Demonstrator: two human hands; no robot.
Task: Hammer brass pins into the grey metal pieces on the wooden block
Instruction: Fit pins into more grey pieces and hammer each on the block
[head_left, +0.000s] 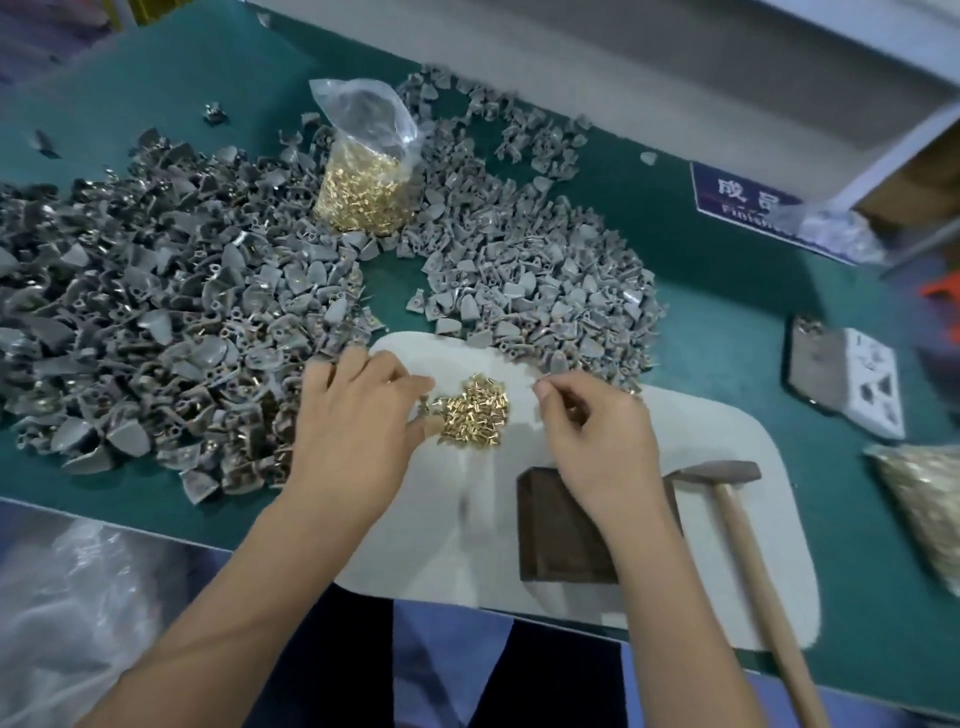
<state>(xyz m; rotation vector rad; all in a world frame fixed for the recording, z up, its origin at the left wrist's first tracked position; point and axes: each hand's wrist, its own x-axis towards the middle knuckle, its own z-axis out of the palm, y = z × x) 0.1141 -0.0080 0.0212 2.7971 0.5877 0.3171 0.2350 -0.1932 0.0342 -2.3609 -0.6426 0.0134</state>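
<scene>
**Two bare hands sorting brass pins on a white mat**

Seen from a head-worn camera looking down at a teal-green work table (727, 322). A white, rounded foam mat (727, 519) lies at the centre of the view. On it, toward twelve o'clock from the mat's middle, sits a small loose heap of shiny brass pins (475, 410).

The left hand (353, 415) rests at nine o'clock of the heap, fingers curled, with thumb and fingertips pinching a small grey metal piece (423, 408) right at the heap's edge. The right hand (597, 436) is at three o'clock of the heap, forefinger and thumb pressed together; whether a pin sits between them is too small to tell.

A dark brown wooden block (561, 525) lies on the mat at five o'clock from the heap, partly covered by the right wrist. Just beside it, at three o'clock, a hammer with a grey head and pale wooden handle (737, 519) lies on the mat, its handle running toward six o'clock.

Large piles of grey, shell-shaped metal pieces (171, 312) spread across the table from nine through one o'clock. Among them, at twelve o'clock, stands a clear plastic bag of brass pins (363, 176). A blue sign with white characters (748, 200) lies at two o'clock.
</scene>
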